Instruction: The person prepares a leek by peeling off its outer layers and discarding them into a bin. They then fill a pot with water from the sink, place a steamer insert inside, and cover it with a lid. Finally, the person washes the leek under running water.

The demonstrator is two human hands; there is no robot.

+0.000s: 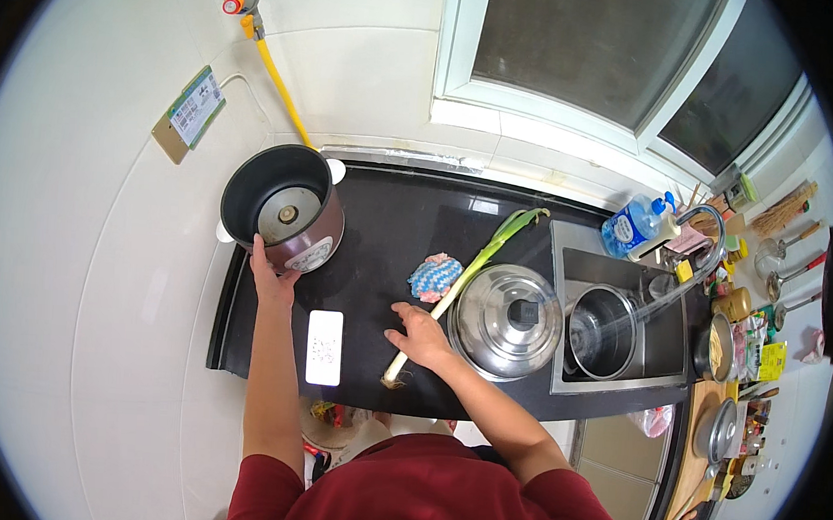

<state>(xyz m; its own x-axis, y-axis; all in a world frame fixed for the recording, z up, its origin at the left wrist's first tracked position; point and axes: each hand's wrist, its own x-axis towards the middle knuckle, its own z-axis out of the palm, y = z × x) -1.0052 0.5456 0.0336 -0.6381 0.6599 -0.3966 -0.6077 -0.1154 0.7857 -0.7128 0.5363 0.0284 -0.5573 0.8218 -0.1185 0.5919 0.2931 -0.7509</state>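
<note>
A rice cooker (329, 222) without its lid stands at the counter's far left; its dark inside shows a round heating plate (290, 214). My left hand (276, 270) grips its near rim, fingers at the edge and thumb against the outer wall. My right hand (418, 335) is open, fingers apart, over the white stalk of a long leek (481, 259); whether it touches the stalk I cannot tell. Beyond that hand lies a blue, white and pink knitted cloth (434, 277). A steel lid with a black knob (489, 306) sits to the right, beside the leek.
Water streams from a faucet (708, 266) into a steel pot (603, 340) in the sink (561, 381). A white phone-like slab (325, 335) lies between my arms. Soap bottles (630, 226) stand behind the sink. Utensils and a pan (714, 431) crowd the right. A yellow hose (282, 88) runs down the wall.
</note>
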